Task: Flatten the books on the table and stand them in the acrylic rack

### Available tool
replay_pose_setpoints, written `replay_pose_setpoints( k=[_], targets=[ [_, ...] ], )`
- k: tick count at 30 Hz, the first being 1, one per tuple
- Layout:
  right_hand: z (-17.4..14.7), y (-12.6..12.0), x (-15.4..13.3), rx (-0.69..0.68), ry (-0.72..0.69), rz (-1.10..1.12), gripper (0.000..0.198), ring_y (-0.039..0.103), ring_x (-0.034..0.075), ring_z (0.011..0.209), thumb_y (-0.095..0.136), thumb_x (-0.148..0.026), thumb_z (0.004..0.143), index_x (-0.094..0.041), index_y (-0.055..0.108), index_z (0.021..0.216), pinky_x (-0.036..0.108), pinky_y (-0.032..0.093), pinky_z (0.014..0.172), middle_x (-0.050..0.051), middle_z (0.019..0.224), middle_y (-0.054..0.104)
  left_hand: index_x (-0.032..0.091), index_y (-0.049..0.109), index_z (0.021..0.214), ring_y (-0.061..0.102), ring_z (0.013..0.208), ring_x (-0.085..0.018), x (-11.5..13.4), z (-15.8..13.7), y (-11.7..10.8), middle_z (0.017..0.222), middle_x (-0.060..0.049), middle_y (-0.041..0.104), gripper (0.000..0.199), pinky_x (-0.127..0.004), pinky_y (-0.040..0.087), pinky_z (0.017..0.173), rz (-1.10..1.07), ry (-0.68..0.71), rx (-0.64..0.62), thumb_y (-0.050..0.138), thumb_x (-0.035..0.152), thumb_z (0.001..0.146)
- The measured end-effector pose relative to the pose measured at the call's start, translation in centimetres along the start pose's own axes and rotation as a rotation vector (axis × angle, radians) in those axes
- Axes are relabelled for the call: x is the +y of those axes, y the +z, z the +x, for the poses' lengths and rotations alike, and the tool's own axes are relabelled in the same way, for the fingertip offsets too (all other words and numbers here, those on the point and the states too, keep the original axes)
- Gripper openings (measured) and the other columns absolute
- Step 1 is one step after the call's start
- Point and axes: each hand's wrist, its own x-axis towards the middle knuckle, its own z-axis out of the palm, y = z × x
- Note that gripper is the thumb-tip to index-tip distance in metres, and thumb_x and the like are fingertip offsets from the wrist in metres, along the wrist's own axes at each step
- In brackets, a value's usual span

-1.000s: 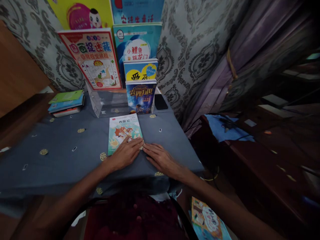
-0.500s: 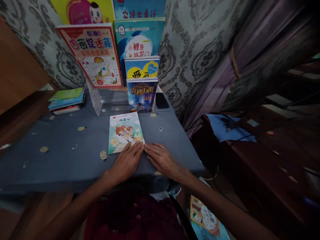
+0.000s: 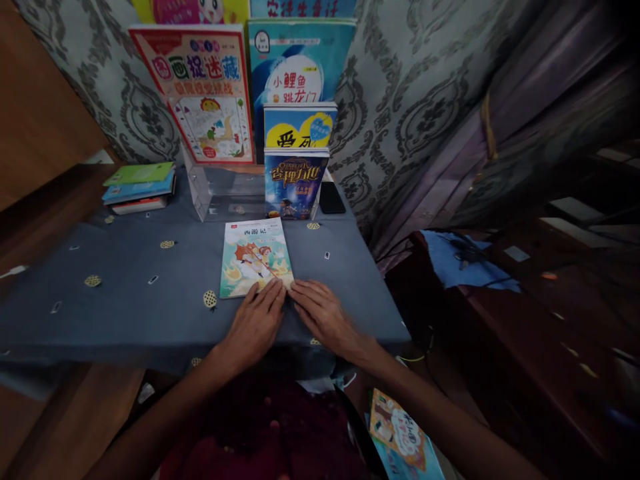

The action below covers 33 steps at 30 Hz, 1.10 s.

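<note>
A closed picture-cover book (image 3: 255,257) lies flat on the cloth-covered table (image 3: 125,313), its title at the far end. My left hand (image 3: 260,310) rests flat over the book's near edge, fingers stretched forward and holding nothing. Beside it, my right hand (image 3: 320,310) lies with its fingers extended and their tips at the book's near right corner. The fingertips of both hands almost meet there. Behind the book stands a clear display rack (image 3: 220,197) with a dark blue book (image 3: 295,183) in its front right slot and a red-bordered book (image 3: 210,130) to the left.
A small stack of books (image 3: 140,190) sits at the table's back left. A black phone (image 3: 331,198) lies right of the rack. More books (image 3: 400,430) are low down at my right, below the table edge. A dark red surface with a blue cloth (image 3: 463,260) stands farther right.
The view has shifted slightly, so the rack and books appear a little higher and farther right. Both hands stay at the book's near edge, and the book lies as before.
</note>
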Motion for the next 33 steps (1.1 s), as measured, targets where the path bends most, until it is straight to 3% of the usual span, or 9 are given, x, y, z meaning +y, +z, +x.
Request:
replay_pose_setpoints(
  k=[11,19,28,33],
  targets=[
    [-0.4,0.3,0.0,-0.059,-0.009,-0.01,0.041,0.058,0.027,0.13,0.047,-0.013,0.098,-0.017,0.059,0.137,0.051,0.05,0.108,0.015,0.131,0.068,0.011,0.044,0.146,0.042,0.144,-0.025,0.8,-0.3,0.5,0.152,-0.015,0.048,0.046,-0.051,0.031,0.12,0.009,-0.072,0.043,0.03,0.023,0.104],
    [0.0,0.4,-0.2,-0.025,-0.009,0.005,0.04,0.059,0.026,0.128,0.047,-0.014,0.098,-0.02,0.06,0.136,0.054,0.049,0.107,0.013,0.132,0.068,0.011,0.04,0.148,0.044,0.143,-0.026,-0.6,-1.8,-0.7,0.151,-0.016,0.049,0.048,-0.05,0.034,0.119,0.01,-0.089,0.027,0.031,0.03,0.105],
    [-0.2,0.5,-0.3,-0.024,-0.041,-0.046,0.032,0.061,0.026,0.126,0.045,-0.013,0.1,-0.012,0.065,0.124,0.051,0.052,0.104,0.017,0.127,0.07,0.013,0.035,0.151,0.043,0.143,-0.026,-1.2,-3.3,-0.2,0.151,-0.013,0.051,0.048,-0.051,0.034,0.119,0.041,-0.12,0.092,0.033,0.028,0.105],
    [0.2,0.0,-0.3,-0.021,-0.036,-0.02,0.034,0.062,0.026,0.124,0.046,-0.015,0.099,-0.015,0.064,0.128,0.051,0.051,0.105,0.016,0.127,0.07,0.013,0.04,0.148,0.044,0.143,-0.025,-1.5,-3.3,-0.6,0.151,-0.013,0.05,0.047,-0.049,0.036,0.119,0.034,-0.121,0.078,0.032,0.032,0.106]
  ],
)
